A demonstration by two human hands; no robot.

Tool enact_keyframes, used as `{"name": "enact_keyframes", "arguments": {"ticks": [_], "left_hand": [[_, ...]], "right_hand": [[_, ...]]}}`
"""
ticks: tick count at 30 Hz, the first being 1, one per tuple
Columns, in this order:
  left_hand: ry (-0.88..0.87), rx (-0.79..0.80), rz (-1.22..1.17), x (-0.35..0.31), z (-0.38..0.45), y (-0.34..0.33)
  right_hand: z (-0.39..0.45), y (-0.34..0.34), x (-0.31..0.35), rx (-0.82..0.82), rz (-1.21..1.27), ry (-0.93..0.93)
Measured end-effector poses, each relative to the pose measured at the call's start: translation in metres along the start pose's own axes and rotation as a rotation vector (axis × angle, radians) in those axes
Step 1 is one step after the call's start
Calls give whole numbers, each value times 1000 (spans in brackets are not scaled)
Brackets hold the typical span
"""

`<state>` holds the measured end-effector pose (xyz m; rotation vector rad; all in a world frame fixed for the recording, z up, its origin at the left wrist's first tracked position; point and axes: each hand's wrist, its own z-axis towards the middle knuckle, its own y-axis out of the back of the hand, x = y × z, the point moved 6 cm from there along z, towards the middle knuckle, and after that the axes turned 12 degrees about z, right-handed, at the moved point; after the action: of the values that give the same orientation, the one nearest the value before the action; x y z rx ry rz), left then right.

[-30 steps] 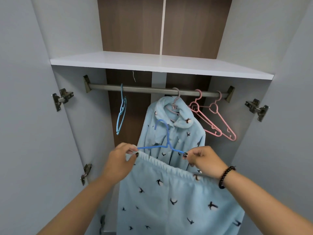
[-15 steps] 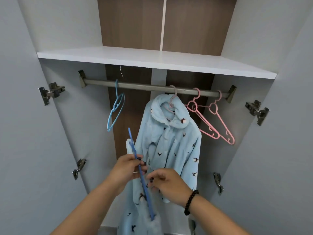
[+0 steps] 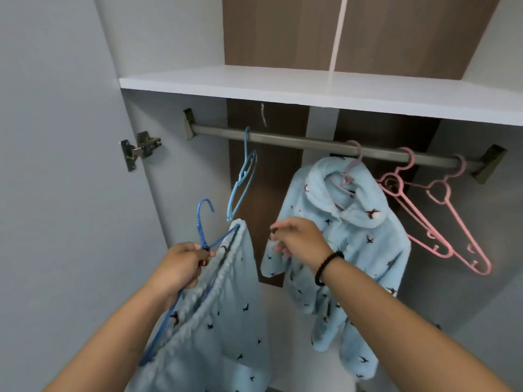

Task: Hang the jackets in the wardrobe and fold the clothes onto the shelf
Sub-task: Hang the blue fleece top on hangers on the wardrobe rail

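The right hand (image 3: pixel 297 240) has let go, its fingers loose. The left hand (image 3: pixel 181 264) alone grips the blue hanger (image 3: pixel 204 222) carrying the fleece trousers (image 3: pixel 223 321), now raised below the rail (image 3: pixel 311 142), ready for hooking.

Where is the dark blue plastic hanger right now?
Lower left of the head view: the left hand grips the dark blue plastic hanger below the grey metal rail.

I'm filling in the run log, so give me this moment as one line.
left hand: holds blue hanger with trousers | right hand: holds nothing | jacket: hung on rail | step: trousers not yet hung
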<state>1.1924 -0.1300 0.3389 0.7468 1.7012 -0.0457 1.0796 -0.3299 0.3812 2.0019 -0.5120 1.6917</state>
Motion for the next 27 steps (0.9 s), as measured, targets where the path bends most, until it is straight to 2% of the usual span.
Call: {"name": "enact_keyframes", "arguments": {"ticks": [6, 11, 15, 18, 23, 27], "left_hand": [[-24, -30, 112, -18, 34, 56], [-72, 2, 160, -48, 77, 69], [-96, 26, 197, -74, 116, 61], [-116, 43, 232, -90, 151, 54], [-153, 31, 293, -112, 194, 48], [-156, -3, 239, -134, 209, 49]], "right_hand": [[88, -67, 38, -67, 81, 14], [155, -105, 33, -148, 97, -53], [173, -115, 29, -187, 347, -196], [182, -113, 27, -190, 469, -197], [192, -104, 34, -162, 438, -188], [213, -96, 38, -214, 326, -197]]}}
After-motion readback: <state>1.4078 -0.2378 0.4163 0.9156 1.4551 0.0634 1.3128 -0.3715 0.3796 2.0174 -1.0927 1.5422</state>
